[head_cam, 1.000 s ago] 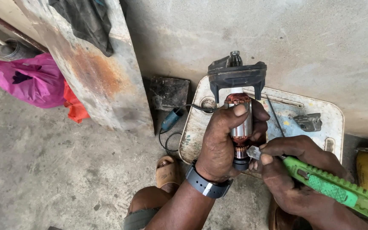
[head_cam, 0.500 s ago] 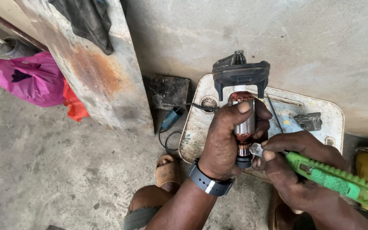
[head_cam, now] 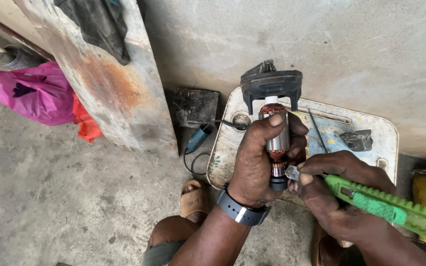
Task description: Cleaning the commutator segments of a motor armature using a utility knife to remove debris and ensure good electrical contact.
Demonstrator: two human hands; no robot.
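Hands at work on a rotor with a knife.
Left hand (head_cam: 257,167) grips the upright rotor (head_cam: 275,143) above a worn white tray (head_cam: 371,133); right hand (head_cam: 331,192) is closed on a green knife (head_cam: 390,209), its blade tip touching the rotor's lower copper end. Behind stands a black housing (head_cam: 271,84); a pink bag (head_cam: 30,93) lies far left.

Right hand (head_cam: 338,189) with green cutter (head_cam: 395,209) shifted slightly up; blade tip now against armature (head_cam: 276,143) lower end.
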